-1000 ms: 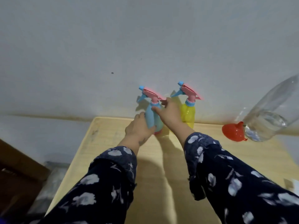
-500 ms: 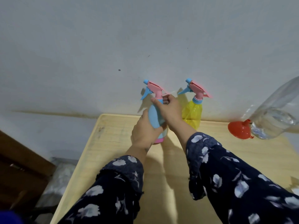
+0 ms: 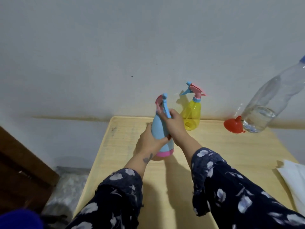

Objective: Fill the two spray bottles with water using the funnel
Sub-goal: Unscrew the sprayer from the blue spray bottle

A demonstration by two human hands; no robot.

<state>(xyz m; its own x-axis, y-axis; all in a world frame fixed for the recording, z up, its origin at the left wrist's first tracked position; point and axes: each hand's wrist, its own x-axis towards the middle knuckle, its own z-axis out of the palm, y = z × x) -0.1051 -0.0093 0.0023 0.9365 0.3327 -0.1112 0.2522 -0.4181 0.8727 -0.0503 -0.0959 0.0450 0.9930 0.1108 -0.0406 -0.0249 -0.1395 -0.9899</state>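
The left hand [image 3: 146, 142] grips the blue spray bottle [image 3: 159, 129] around its body, above the table [image 3: 214, 154]; the right hand [image 3: 175, 123] wraps its trigger head. Beyond the grip stands the yellow spray bottle [image 3: 192, 114]; further right, the red funnel [image 3: 233, 125] touches the water bottle [image 3: 267, 104].

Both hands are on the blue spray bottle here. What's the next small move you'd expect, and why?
Probably twisting the spray head off. The left hand grips the blue spray bottle by its body while the right hand wraps its neck below the trigger, and the head is still on. The red funnel lies unused beside the water bottle.
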